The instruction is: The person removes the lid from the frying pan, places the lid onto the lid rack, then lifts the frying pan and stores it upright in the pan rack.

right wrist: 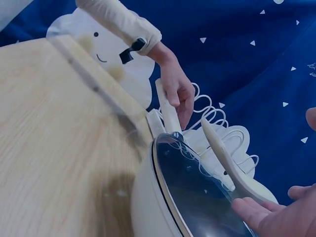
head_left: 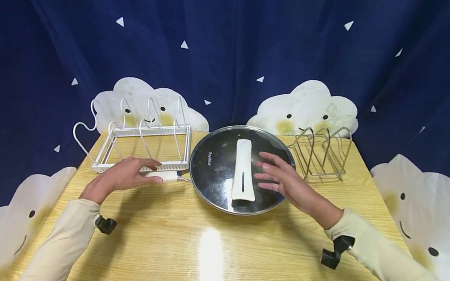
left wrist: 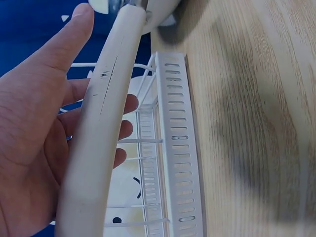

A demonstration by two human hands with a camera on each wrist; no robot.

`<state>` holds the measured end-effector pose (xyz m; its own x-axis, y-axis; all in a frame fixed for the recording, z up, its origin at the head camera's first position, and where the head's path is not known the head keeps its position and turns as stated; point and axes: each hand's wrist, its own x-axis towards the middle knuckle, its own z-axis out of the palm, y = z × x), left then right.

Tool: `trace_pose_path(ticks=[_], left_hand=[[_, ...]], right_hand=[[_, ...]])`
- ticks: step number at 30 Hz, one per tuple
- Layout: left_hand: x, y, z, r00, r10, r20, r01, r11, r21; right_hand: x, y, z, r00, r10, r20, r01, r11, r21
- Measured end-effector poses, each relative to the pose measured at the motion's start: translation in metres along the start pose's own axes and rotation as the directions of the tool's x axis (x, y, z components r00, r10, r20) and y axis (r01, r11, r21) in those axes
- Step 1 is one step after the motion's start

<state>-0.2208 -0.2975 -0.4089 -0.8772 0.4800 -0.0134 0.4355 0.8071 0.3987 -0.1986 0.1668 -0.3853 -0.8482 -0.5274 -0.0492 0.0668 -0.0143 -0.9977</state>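
A round pan with a glass lid (head_left: 213,176) stands mid-table. A long white lid handle (head_left: 242,160) rises from the glass. My left hand (head_left: 128,174) is at the pan's cream handle (head_left: 169,176). In the left wrist view the pan handle (left wrist: 106,98) passes in front of the palm, with the thumb off to one side and the fingertips (left wrist: 129,104) showing past its other edge, not wrapped round it. My right hand (head_left: 282,181) is over the lid's right part, fingers spread and pointing toward the lid handle, nothing between them.
A white wire rack (head_left: 101,164) stands at the back left, right behind the pan handle. At the back right is a metal wire rack (head_left: 324,174), close to the pan's edge. A dark blue curtain (head_left: 235,45) with cloud shapes hangs behind the wooden table (head_left: 155,252).
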Motion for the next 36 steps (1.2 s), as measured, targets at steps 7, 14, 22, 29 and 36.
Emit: trace_pose_path(ticks=[7,14,22,29,36], left_hand=[[0.002,-0.005,0.002,1.000,-0.001,0.024,0.003,0.995,-0.097],[0.003,-0.006,0.002,0.999,0.013,0.029,-0.007,0.985,-0.175],[0.003,-0.008,0.004,0.999,-0.014,0.038,0.022,0.977,-0.214],[0.003,-0.007,0.004,0.999,-0.017,0.034,0.024,0.977,-0.214],[0.002,-0.006,0.003,0.999,-0.015,0.036,0.021,0.980,-0.197]], right_hand=[[0.002,0.005,0.005,0.999,0.034,-0.009,-0.033,0.996,0.080],[0.004,0.010,0.010,0.998,0.057,-0.020,-0.053,0.985,0.167],[0.009,0.020,0.020,0.993,0.108,-0.037,-0.090,0.941,0.327],[0.015,0.027,0.027,0.991,0.133,-0.015,-0.113,0.892,0.437],[0.020,0.030,0.032,0.989,0.151,0.005,-0.137,0.883,0.449]])
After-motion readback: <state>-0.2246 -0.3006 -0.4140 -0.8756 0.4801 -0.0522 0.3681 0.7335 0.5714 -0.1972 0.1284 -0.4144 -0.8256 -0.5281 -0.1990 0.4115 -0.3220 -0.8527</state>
